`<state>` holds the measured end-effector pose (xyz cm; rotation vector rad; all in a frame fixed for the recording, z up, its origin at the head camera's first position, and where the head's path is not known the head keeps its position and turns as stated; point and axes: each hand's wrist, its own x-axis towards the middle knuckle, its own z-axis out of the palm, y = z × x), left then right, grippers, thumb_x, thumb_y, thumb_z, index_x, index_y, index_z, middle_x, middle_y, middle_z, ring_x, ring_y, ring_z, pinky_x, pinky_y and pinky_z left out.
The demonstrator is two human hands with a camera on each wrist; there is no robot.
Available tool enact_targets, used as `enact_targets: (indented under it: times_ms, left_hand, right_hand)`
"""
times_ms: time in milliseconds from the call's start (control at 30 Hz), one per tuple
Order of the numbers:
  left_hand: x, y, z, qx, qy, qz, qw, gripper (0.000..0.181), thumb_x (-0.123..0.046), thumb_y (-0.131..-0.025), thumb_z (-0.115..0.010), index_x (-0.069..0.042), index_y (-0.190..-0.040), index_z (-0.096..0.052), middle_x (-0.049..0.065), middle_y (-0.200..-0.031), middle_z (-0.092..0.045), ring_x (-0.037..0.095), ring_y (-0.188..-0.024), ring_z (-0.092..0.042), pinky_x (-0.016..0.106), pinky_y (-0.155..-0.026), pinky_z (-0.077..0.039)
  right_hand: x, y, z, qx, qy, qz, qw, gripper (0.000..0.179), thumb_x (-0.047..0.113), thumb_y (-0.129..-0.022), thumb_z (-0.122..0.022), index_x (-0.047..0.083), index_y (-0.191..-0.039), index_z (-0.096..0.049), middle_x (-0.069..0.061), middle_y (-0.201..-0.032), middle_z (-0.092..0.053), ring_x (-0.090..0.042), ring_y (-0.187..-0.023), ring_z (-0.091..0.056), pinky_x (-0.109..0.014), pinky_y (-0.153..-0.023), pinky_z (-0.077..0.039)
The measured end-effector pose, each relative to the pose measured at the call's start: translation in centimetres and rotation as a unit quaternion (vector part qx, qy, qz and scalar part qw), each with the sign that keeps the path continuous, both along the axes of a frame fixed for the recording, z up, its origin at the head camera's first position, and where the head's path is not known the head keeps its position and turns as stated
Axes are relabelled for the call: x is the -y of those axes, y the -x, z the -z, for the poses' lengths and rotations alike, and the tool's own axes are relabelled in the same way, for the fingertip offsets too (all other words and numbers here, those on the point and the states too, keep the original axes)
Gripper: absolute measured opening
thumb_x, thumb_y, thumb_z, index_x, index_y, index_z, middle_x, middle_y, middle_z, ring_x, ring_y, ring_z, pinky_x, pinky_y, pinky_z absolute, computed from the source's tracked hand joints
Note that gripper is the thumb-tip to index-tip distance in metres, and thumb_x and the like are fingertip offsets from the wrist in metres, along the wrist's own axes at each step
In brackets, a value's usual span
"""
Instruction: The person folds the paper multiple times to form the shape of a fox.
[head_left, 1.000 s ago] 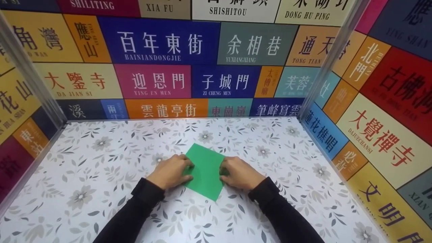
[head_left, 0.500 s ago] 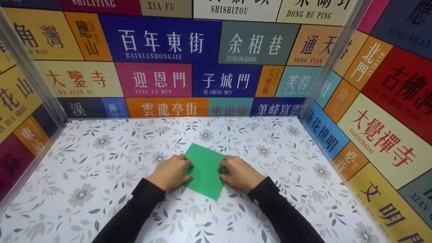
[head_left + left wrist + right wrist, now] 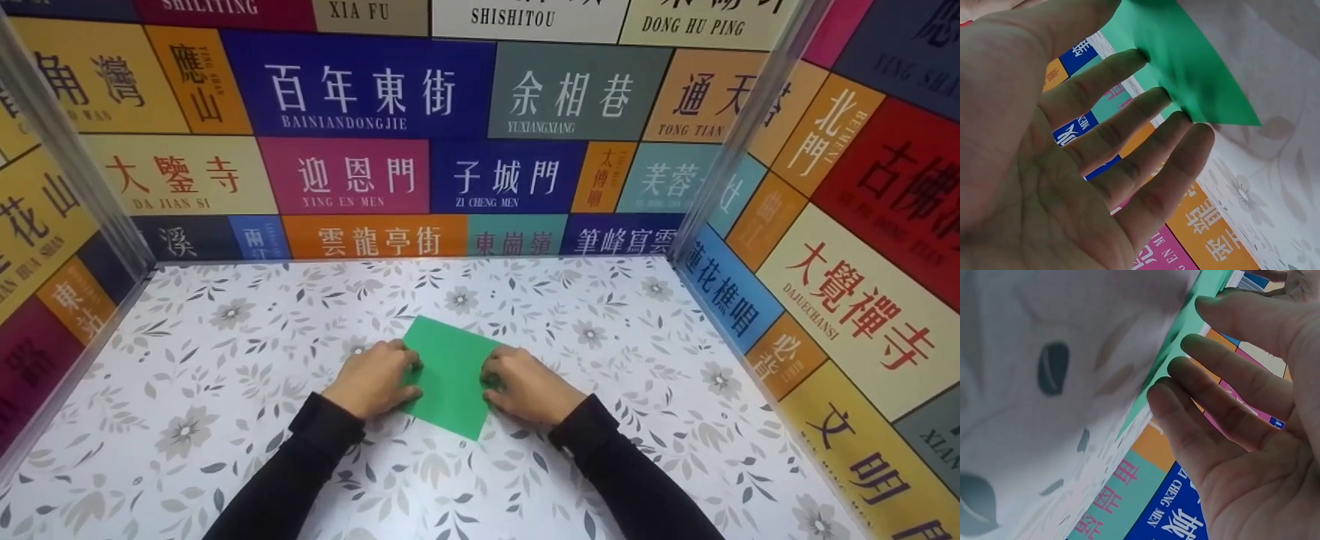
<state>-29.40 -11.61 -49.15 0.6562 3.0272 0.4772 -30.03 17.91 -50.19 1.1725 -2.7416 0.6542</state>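
Observation:
A flat green sheet of paper point(image 3: 446, 375) lies at a slant near the middle of the table. At its left side, the fingertips and thumb of my left hand point(image 3: 375, 379) rest on the paper. My right hand point(image 3: 531, 386) touches the opposite side with its fingertips. Up close in the left wrist view, the spread fingers of that hand point(image 3: 1123, 135) press their tips onto the green paper point(image 3: 1207, 84), one corner of which sticks out past them. In the right wrist view, the fingertips of the right hand point(image 3: 1230, 399) meet the paper point(image 3: 1176, 340), seen nearly edge-on.
A white tabletop point(image 3: 247, 375) with grey flowers and leaves spreads around the paper. Colourful panels with Chinese lettering form a back wall point(image 3: 352, 82) and side walls point(image 3: 862, 300). Clear strips point(image 3: 739, 150) run along the corners.
The paper has turned slightly anticlockwise and slid a little to the left, its far corner moving most. Both hands have shifted slightly with it, still touching its sides.

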Motion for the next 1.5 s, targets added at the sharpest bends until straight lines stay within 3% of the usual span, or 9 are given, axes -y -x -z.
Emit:
enact_targets:
  times_ms: [333, 933, 1233, 1500]
  left_hand:
    - [0.1, 0.2, -0.2, -0.006, 0.003, -0.009, 0.9999, 0.041, -0.029, -0.093, -0.099, -0.01, -0.126, -0.085, 0.015, -0.126, -0.082, 0.041, -0.114, -0.079, 0.068, -0.105, -0.066]
    - [0.8, 1.0, -0.1, 0.015, 0.002, -0.002, 0.9999, 0.04, -0.03, -0.097, -0.096, -0.01, -0.13, -0.084, 0.015, -0.127, -0.082, 0.037, -0.114, -0.08, 0.058, -0.104, -0.068]
    - [1.6, 2.9, 0.0, 0.007, -0.017, -0.01, 0.9998, 0.037, -0.029, -0.1, -0.092, -0.008, -0.13, -0.085, 0.016, -0.124, -0.083, 0.036, -0.113, -0.08, 0.059, -0.104, -0.068]
    - [1.7, 5.3, -0.1, 0.007, -0.014, -0.026, 0.9995, 0.036, -0.028, -0.103, -0.091, -0.006, -0.13, -0.085, 0.016, -0.131, -0.084, 0.038, -0.124, -0.08, 0.058, -0.111, -0.066]
  right_hand:
    - [0.5, 0.0, 0.4, -0.019, -0.002, -0.018, 0.9997, 0.013, 0.005, -0.1, -0.088, -0.002, -0.112, -0.087, -0.017, -0.119, -0.084, -0.034, -0.113, -0.082, -0.046, -0.105, -0.07]
    - [0.6, 0.0, 0.5, 0.015, 0.01, -0.01, 0.9998, 0.016, 0.002, -0.1, -0.087, -0.003, -0.115, -0.087, -0.021, -0.119, -0.085, -0.037, -0.111, -0.084, -0.047, -0.103, -0.072]
    - [0.7, 0.3, 0.6, 0.002, 0.015, -0.013, 0.9998, 0.013, 0.0, -0.099, -0.086, -0.003, -0.111, -0.088, -0.018, -0.112, -0.084, -0.032, -0.103, -0.083, -0.043, -0.095, -0.073]
    - [0.7, -0.1, 0.8, 0.007, 0.018, -0.011, 0.9998, 0.011, 0.001, -0.1, -0.086, -0.001, -0.111, -0.088, -0.017, -0.11, -0.083, -0.031, -0.102, -0.082, -0.043, -0.094, -0.072]
